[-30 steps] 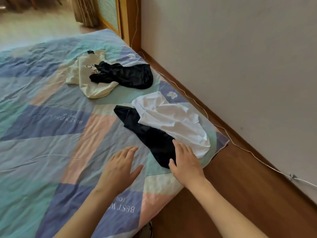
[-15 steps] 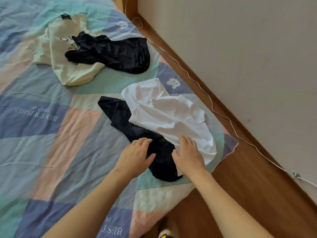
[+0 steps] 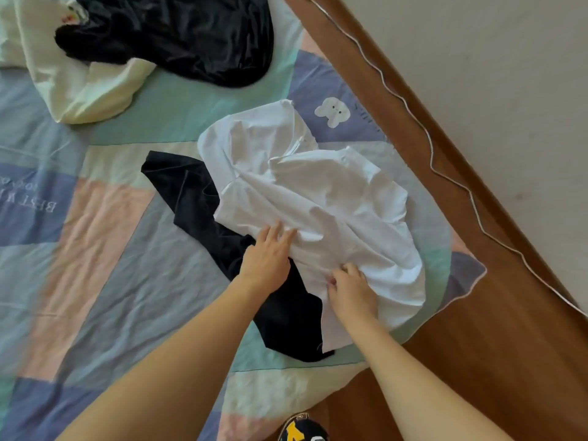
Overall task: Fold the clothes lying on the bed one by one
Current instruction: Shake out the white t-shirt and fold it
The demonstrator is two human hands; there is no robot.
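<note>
A crumpled white garment (image 3: pixel 321 198) lies near the bed's right corner, partly on top of a dark navy garment (image 3: pixel 203 202). My left hand (image 3: pixel 267 259) rests with straight fingers on the white garment's near edge, its palm over the navy cloth. My right hand (image 3: pixel 351 289) has curled fingers that pinch the white fabric at its near edge. Farther up the bed lie a cream garment (image 3: pixel 79 90) and a black garment (image 3: pixel 191 36) heaped over it.
The patchwork bedspread (image 3: pixel 95 249) in blue, pink and mint covers the bed. A brown wooden floor (image 3: pixel 509 345) runs along the right, with a white cable (image 3: pixel 429 148) by the grey wall. A dark slipper (image 3: pixel 302 429) shows at the bottom edge.
Both hands moved forward from the bedspread and navy cloth onto the white garment. The right hand's fingers curled into the fabric. The camera dropped closer to the bed corner.
</note>
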